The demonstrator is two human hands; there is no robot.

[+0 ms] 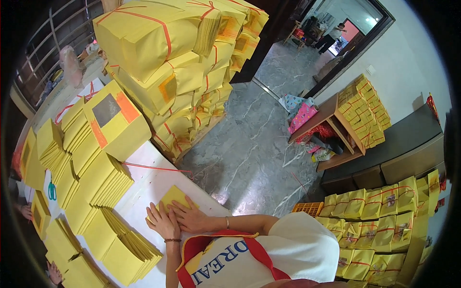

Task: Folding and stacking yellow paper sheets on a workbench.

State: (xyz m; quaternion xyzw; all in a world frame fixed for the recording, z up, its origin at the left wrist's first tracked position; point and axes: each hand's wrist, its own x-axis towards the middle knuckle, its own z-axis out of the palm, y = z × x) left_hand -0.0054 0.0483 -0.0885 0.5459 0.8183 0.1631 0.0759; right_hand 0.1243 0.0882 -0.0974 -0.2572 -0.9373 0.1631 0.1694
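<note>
A small yellow paper piece [174, 195] lies on the white tabletop [144, 189] near its right edge. My left hand [163, 221], with a beaded bracelet at the wrist, rests flat across the near part of the paper, fingers spread. Beside and partly against it, my right hand [194, 217] presses down on the same paper, fingers stretched out; a bangle circles that wrist. How thick the paper is under my palms is hidden. Left of my hands stand fanned bundles of folded yellow paper [134, 257].
A large yellow paper bundle [137, 137] and red string [156, 167] lie farther back. Teal scissors [52, 190] lie among bundles. Another person's hands [54, 273] show at the left. Tied stacks [144, 38] tower behind; more packets [379, 201] fill the right.
</note>
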